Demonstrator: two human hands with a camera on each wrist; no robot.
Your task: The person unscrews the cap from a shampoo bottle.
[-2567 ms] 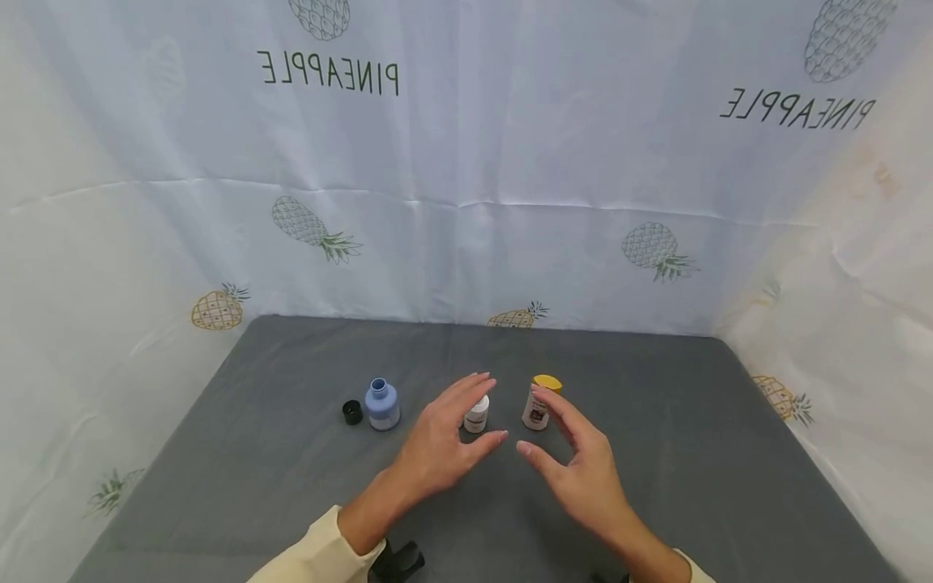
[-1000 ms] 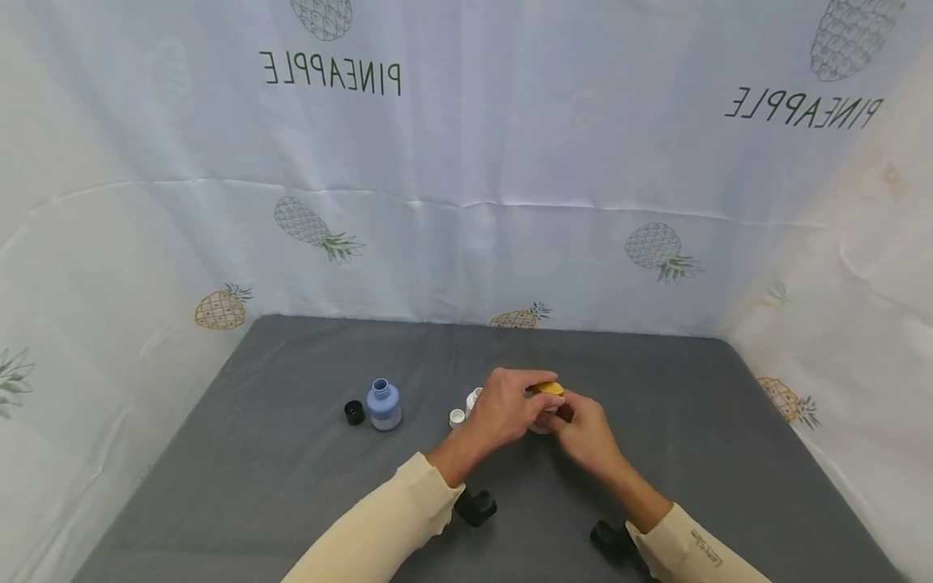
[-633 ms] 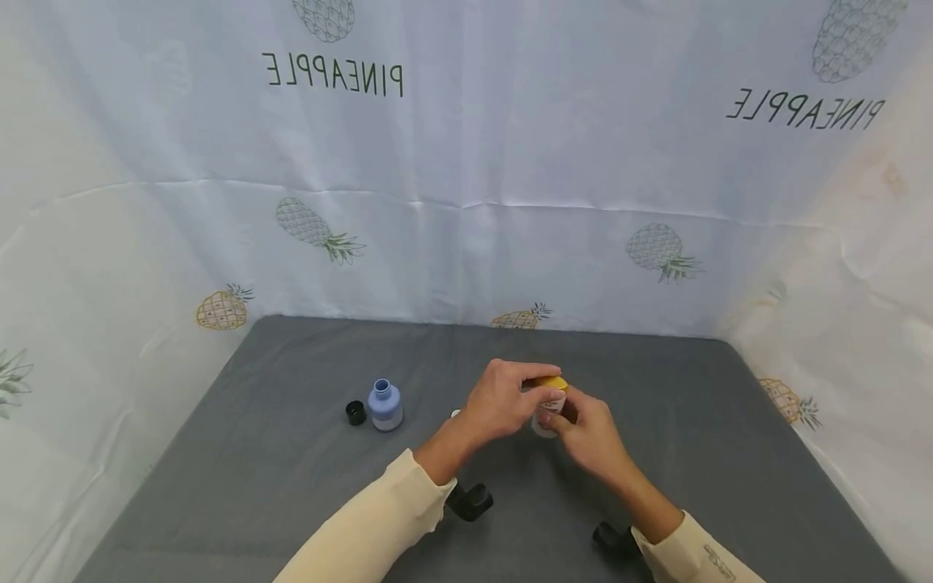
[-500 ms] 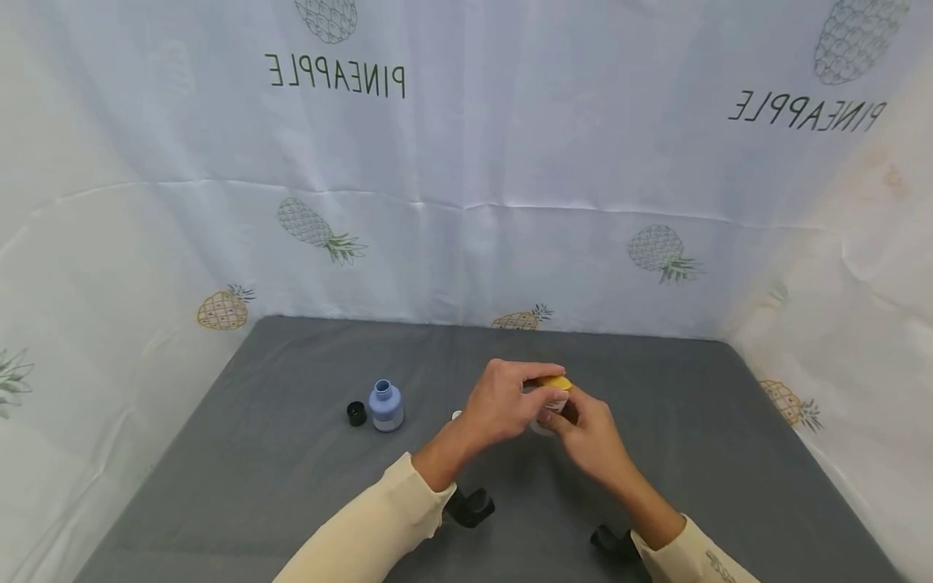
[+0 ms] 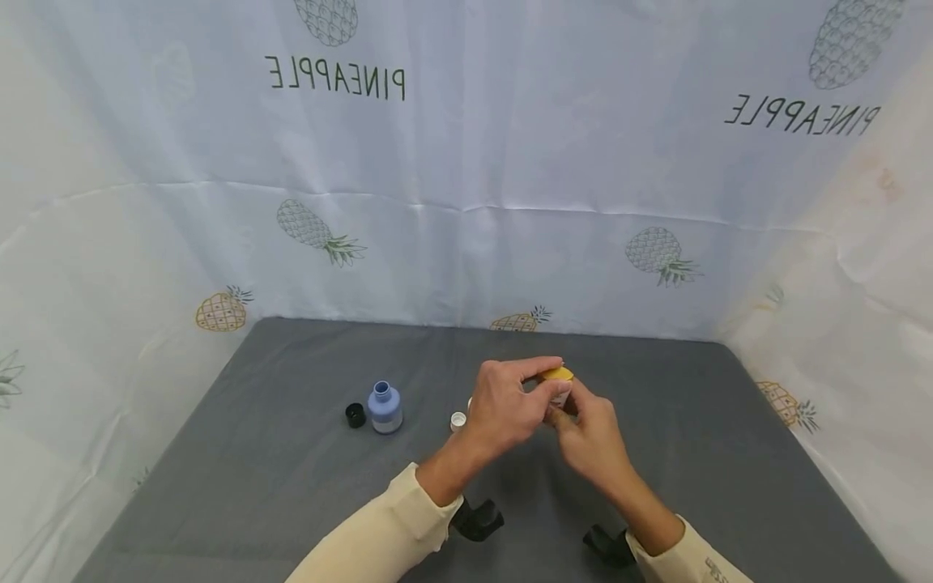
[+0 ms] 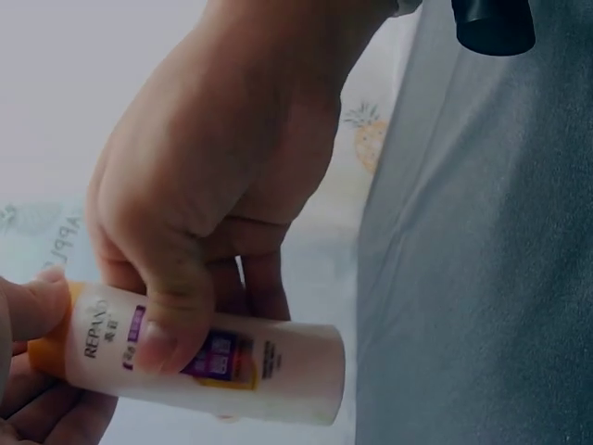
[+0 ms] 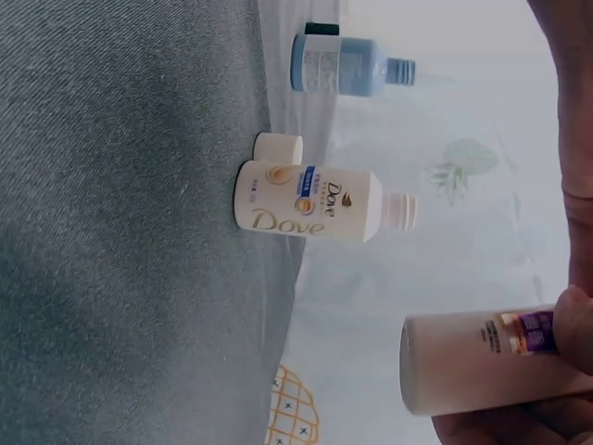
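A small white shampoo bottle (image 6: pixel 296 366) with a yellow cap (image 5: pixel 560 374) is held off the table between both hands. My left hand (image 5: pixel 503 405) pinches the cap between thumb and fingers. Lower down, my right hand (image 5: pixel 594 435) grips the bottle's body, its thumb across the printed label. The left wrist view shows the bottle's base clear of the grey cloth. In the right wrist view, an uncapped white Dove bottle (image 7: pixel 310 199) stands beside its white cap (image 7: pixel 278 148). From the head, the left hand mostly hides that bottle.
Left of the hands, an uncapped blue bottle (image 5: pixel 385 411) stands upright with a black cap (image 5: pixel 355 415) beside it. The grey cloth (image 5: pixel 262 486) covers the table. White pineapple-print curtains (image 5: pixel 466 162) enclose the back and sides.
Both hands have moved from apart in the air to the yellow-capped bottle and taken hold of it. The bottle has risen from the table, a little further in the last half second.
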